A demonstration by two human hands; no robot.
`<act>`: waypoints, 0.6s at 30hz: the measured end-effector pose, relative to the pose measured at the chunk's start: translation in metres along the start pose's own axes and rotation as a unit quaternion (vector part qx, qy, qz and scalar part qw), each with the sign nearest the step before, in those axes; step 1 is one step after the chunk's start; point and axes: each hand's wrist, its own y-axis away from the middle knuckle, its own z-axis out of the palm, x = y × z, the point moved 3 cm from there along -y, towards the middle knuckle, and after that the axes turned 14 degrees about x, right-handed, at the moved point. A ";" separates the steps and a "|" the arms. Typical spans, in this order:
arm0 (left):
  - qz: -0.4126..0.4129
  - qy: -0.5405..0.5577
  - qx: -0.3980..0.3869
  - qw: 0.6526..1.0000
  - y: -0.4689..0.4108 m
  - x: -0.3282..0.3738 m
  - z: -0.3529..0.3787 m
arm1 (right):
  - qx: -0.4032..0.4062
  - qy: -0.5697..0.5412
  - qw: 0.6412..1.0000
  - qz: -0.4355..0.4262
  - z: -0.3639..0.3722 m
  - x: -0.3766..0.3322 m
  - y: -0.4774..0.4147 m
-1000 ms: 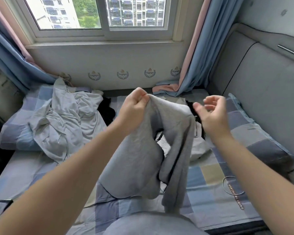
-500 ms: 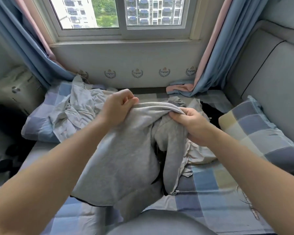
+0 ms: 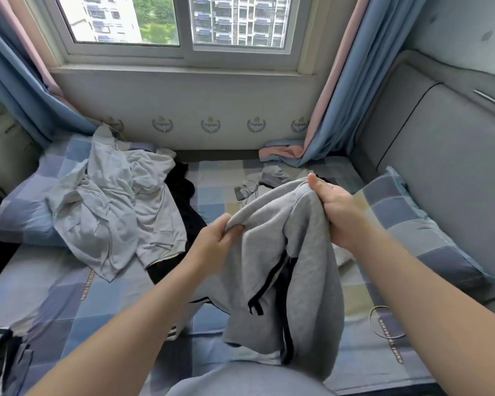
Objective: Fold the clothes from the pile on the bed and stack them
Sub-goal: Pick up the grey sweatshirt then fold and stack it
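Now, head view: looking down past both forearms onto the bed (image 3: 57, 298).
Left hand (image 3: 216, 242): fingers curled tight, pinching a bunched edge of the grey garment (image 3: 286, 281).
Right hand (image 3: 337, 212): gripping the garment's upper edge, thumb on top — higher and farther out than the left hand.
Grey garment: hangs between and below both hands, black stripes in its folds.
Pale clothes pile (image 3: 112, 207): well left of the left hand, crumpled over a checked pillow (image 3: 20, 221).
Black garment (image 3: 184, 192): just beyond the left hand — beside the pile.
Second pillow (image 3: 420, 232): right of the right hand.
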 end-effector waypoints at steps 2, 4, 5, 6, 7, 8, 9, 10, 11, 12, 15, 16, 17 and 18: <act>0.023 0.026 0.022 0.999 -0.011 0.013 -0.007 | 0.042 0.054 0.997 -0.040 -0.018 -0.002 -0.009; 0.056 0.033 0.033 0.997 -0.021 0.034 -0.014 | 0.125 0.153 0.974 -0.113 -0.038 -0.003 -0.019; 0.071 0.034 0.039 0.996 -0.025 0.046 -0.017 | 0.176 0.214 0.949 -0.152 -0.046 -0.004 -0.020; 0.081 0.035 0.044 0.995 -0.029 0.059 -0.021 | 0.217 0.260 0.921 -0.191 -0.050 -0.005 -0.017; 0.088 0.039 0.042 0.995 -0.033 0.071 -0.024 | 0.225 0.279 0.905 -0.231 -0.049 -0.006 -0.011; 0.093 0.040 0.034 0.994 -0.037 0.081 -0.025 | 0.194 0.273 0.907 -0.257 -0.042 -0.005 -0.002; 0.100 0.039 0.025 0.994 -0.040 0.090 -0.026 | 0.129 0.257 0.923 -0.255 -0.031 -0.001 0.008; 0.106 0.041 0.016 0.993 -0.043 0.099 -0.026 | 0.048 0.246 0.943 -0.221 -0.016 0.007 0.018; 0.109 0.052 0.008 0.993 -0.044 0.107 -0.025 | -0.026 0.245 0.955 -0.165 0.001 0.016 0.029; 0.103 0.070 0.001 0.992 -0.046 0.113 -0.024 | -0.078 0.249 0.959 -0.111 0.016 0.029 0.037; 0.098 0.086 -0.003 0.991 -0.052 0.122 -0.025 | -0.106 0.255 0.957 -0.086 0.043 0.047 0.038; 0.101 0.070 0.014 0.992 -0.055 0.121 -0.028 | -0.101 0.237 0.962 -0.089 0.046 0.046 0.035; 0.100 0.050 0.037 0.993 -0.060 0.114 -0.033 | -0.096 0.213 0.969 -0.083 0.048 0.042 0.033; 0.096 0.032 0.060 0.993 -0.064 0.104 -0.039 | -0.086 0.190 0.975 -0.075 0.049 0.038 0.031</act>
